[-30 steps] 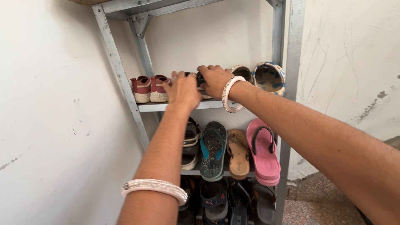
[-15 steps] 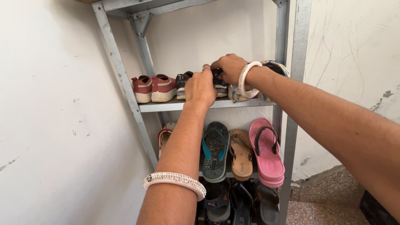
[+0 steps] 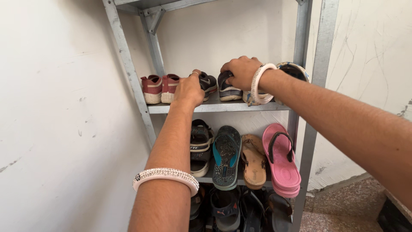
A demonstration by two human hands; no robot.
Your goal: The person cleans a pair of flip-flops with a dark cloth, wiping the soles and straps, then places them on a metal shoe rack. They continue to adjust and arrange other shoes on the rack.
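Head view, looking at a grey metal shoe rack (image 3: 128,68) against a white wall (image 3: 56,107). Both hands are up at the upper shelf (image 3: 223,107).

The left hand (image 3: 189,90) rests on the heel of a dark sneaker (image 3: 209,82), fingers curled over it (grip looks loose; cannot tell if it is fully clamped). A white beaded bangle (image 3: 165,175) sits on the left forearm, close to the camera.

The right hand (image 3: 241,72) is closed over the top of the second dark sneaker (image 3: 227,89), just beside the first one, holding it at the collar. A white bangle (image 3: 259,83) is on the right wrist.

Both sneakers stand on the upper shelf, near its middle, toes toward the camera. To their left, a pair of red shoes (image 3: 158,88) with white soles, touching each other. To the right, partly hidden behind the right wrist, a patterned sandal (image 3: 294,71) leaning by the rack post.

On the shelf below, standing on end in a row: black sandal (image 3: 199,146), teal and black flip-flop (image 3: 226,157), tan sandal (image 3: 253,161), pink flip-flop (image 3: 281,161). More dark sandals (image 3: 240,210) on the bottom level (too cluttered to count). Speckled floor (image 3: 339,210) at lower right.
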